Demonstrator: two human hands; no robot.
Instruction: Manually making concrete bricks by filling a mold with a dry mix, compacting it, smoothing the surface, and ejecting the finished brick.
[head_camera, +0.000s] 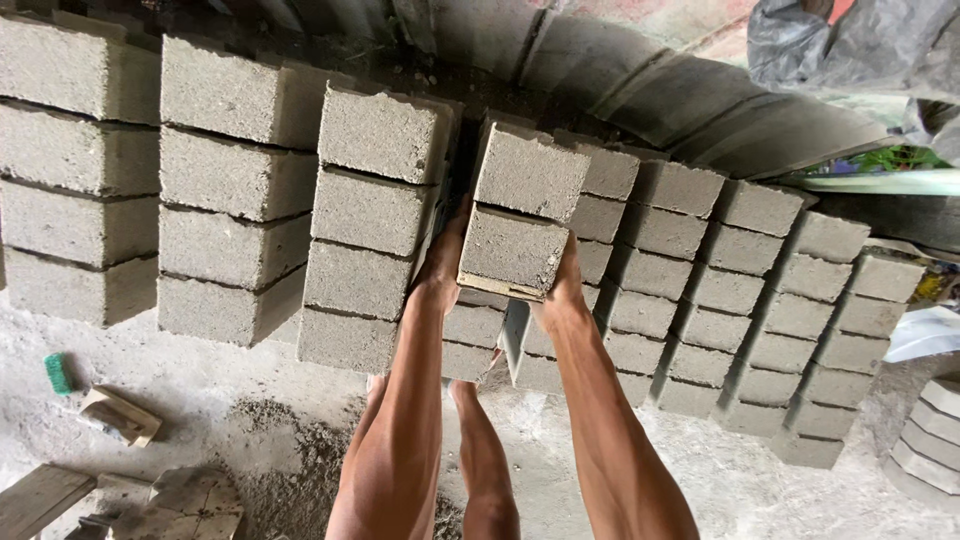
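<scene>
I look down on rows of stacked grey concrete blocks. Both my hands grip one grey block (512, 248) on a thin wooden pallet board, held up between two stacks. My left hand (443, 258) presses its left side, next to the tall stack (372, 215). My right hand (563, 290) holds its right lower edge. Another block (530, 170) sits just above and behind the held one. My legs and feet show below, between my forearms.
More block stacks (235, 180) stand at the left and several shorter stacks (790, 300) run off to the right. Loose sand, a green brush (58, 373), a wooden float (120, 415) and board scraps lie on the floor at lower left. Grey plastic sheeting (850, 45) hangs at top right.
</scene>
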